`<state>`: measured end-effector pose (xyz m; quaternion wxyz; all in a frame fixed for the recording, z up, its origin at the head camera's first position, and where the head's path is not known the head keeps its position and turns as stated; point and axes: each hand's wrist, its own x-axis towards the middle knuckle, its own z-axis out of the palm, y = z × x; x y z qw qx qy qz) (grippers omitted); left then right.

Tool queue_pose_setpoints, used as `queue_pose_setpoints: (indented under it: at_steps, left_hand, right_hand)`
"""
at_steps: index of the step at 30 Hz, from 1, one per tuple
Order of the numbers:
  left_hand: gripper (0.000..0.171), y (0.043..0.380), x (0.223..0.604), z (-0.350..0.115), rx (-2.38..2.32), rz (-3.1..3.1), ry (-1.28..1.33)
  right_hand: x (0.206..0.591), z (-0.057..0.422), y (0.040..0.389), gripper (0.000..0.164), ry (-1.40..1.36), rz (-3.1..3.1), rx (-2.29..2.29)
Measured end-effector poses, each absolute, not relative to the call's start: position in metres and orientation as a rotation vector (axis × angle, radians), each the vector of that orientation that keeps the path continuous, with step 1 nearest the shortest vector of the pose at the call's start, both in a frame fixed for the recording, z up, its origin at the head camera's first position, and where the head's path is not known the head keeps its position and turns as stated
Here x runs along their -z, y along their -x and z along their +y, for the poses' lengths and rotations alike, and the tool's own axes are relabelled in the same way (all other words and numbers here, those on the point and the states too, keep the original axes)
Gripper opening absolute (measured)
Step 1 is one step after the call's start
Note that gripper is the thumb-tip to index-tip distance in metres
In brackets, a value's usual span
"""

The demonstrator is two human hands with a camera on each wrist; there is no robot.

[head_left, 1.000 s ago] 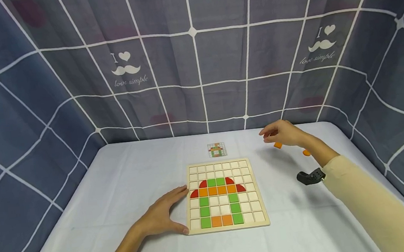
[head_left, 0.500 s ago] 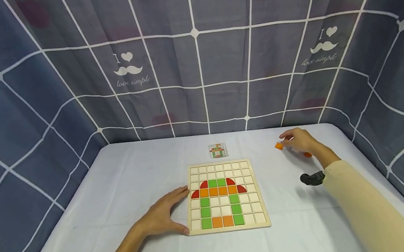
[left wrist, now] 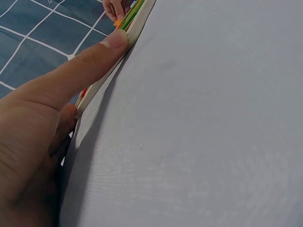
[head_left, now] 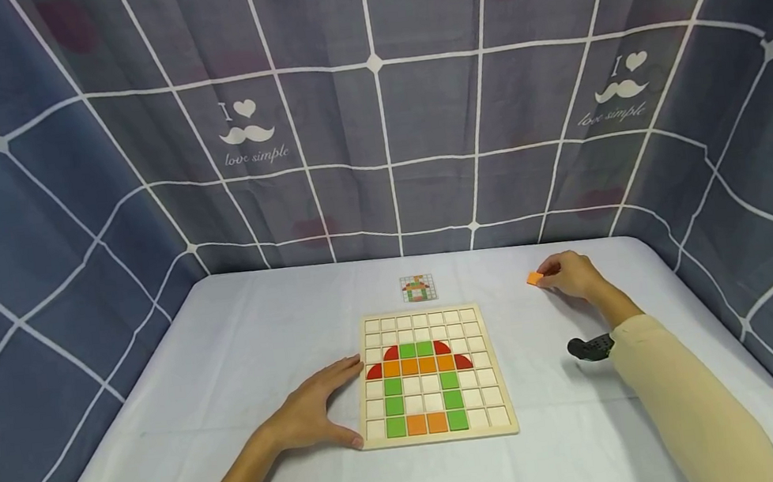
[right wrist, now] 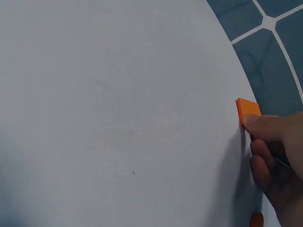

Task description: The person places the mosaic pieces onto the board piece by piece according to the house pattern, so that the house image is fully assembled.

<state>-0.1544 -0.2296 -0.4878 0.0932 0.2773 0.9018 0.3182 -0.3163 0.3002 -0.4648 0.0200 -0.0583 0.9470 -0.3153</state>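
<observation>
My right hand (head_left: pixel 572 274) pinches an orange square tile (head_left: pixel 533 278) between thumb and fingers at the back right of the table. The right wrist view shows the thumb on a corner of this orange tile (right wrist: pixel 248 108). My left hand (head_left: pixel 309 410) is spread along the left side of a wooden grid board (head_left: pixel 445 436). Its thumb (left wrist: pixel 106 54) touches the near left corner, and the fingertips touch the edge farther up. Green, orange and red tiles form a mushroom-like figure in the board's cells; the other cells are pale.
A small picture card (head_left: pixel 418 288) showing a similar coloured figure lies behind the board. An orange rounded piece (right wrist: pixel 256 220) lies below the right hand in the right wrist view. A white cloth (head_left: pixel 225 331) covers the table, with a checked curtain (head_left: pixel 325 200) hanging around it.
My right hand has moved right and down onto the orange square tile and now pinches it. The orange rounded piece is now hidden in the head view. My left hand stays put.
</observation>
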Motion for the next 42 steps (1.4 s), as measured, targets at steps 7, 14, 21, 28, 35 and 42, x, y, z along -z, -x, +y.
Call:
queue_pose_setpoints:
  at_steps: [7, 14, 21, 28, 35, 42]
  left_hand:
    - [0.115, 0.154, 0.487, -0.229, -0.949, 2.670, -0.831]
    - [0.115, 0.154, 0.486, -0.229, -0.948, 2.670, -0.815]
    - [0.115, 0.154, 0.486, -0.228, -0.954, 2.665, -0.817]
    - [0.115, 0.154, 0.486, -0.230, -0.945, 2.673, -0.824]
    - [0.115, 0.153, 0.486, -0.229, -0.949, 2.669, -0.804]
    - [0.115, 0.153, 0.486, -0.229, -0.951, 2.667, -0.801]
  right_hand:
    - [0.468, 0.300, 0.316, 0.021, 0.136, 2.908, 1.036]
    - [0.465, 0.299, 0.315, 0.021, 0.128, 2.835, 1.111]
    - [0.459, 0.296, 0.312, 0.020, 0.140, 2.734, 1.187]
    - [0.448, 0.280, 0.311, 0.015, 0.298, 2.708, 1.176]
    - [0.443, 0.256, 0.310, 0.015, 0.398, 2.618, 1.211]
    - [0.437, 0.237, 0.306, 0.012, 0.525, 2.583, 1.232]
